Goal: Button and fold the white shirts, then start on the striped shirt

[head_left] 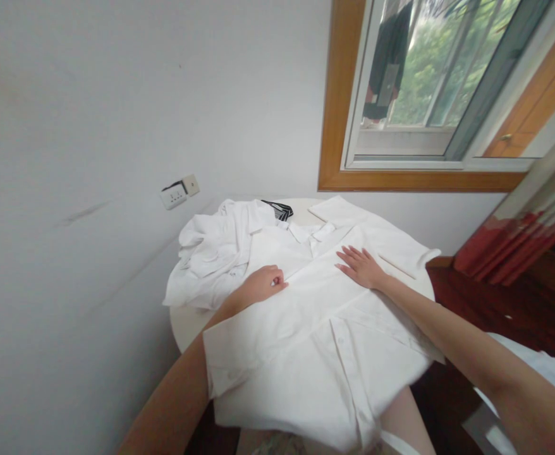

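Observation:
A white button-up shirt point(296, 373) is spread over a round white table point(180, 325), its near part hanging over the front edge with the button strip showing. My left hand point(261, 283) has curled fingers, thumb and forefinger closing at a fold edge of this shirt. On the right, my right hand point(361, 266) lies flat on the fabric with fingers spread. The shirt's collar point(313, 234) is at the far side. Beside my left hand is a crumpled white garment point(213, 249); where it ends under the shirt is hard to make out.
A black-and-white striped item point(278, 210) lies at the table's back. Behind are a wall with a socket point(174, 196) and a wood-framed window point(330, 126). A red and cream curtain point(509, 227) hangs at right. White cloth point(538, 366) shows low on the right.

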The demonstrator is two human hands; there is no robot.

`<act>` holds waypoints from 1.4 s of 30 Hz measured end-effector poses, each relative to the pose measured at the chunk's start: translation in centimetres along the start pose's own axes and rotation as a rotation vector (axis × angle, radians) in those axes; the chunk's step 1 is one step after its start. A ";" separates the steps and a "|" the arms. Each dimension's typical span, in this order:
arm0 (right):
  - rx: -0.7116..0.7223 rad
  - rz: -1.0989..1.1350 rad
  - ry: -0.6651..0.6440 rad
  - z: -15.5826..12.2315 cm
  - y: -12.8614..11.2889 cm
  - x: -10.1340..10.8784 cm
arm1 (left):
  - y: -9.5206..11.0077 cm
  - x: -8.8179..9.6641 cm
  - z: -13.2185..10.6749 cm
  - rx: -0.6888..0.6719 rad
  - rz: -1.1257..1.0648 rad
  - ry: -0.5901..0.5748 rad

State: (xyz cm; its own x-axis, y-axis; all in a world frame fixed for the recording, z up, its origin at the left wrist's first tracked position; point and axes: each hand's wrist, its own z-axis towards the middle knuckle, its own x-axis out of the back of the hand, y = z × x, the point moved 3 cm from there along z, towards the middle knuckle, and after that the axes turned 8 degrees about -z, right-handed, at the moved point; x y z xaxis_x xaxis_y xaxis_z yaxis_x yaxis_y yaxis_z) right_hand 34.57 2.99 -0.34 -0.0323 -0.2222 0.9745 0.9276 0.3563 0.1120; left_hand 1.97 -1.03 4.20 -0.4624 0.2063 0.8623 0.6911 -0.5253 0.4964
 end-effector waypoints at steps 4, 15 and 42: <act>-0.152 -0.064 0.011 -0.2 2.3 -0.1 | -0.2 -0.1 -0.1 -0.010 0.002 -0.010; -0.039 -0.158 0.054 -0.7 -2.6 2.9 | 0.3 0.4 -0.2 -0.003 -0.038 0.003; 0.090 0.095 -0.093 -2.5 -9.4 3.0 | 3.9 -4.3 -5.0 -0.254 0.150 -0.095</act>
State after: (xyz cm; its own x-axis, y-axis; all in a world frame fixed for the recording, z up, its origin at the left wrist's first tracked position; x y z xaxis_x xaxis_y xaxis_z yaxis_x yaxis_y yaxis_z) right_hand 26.64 -3.32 1.06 0.0155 -0.1000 0.9949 0.8911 0.4528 0.0316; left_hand 3.84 -8.05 1.93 -0.3031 0.1810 0.9356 0.5814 -0.7428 0.3320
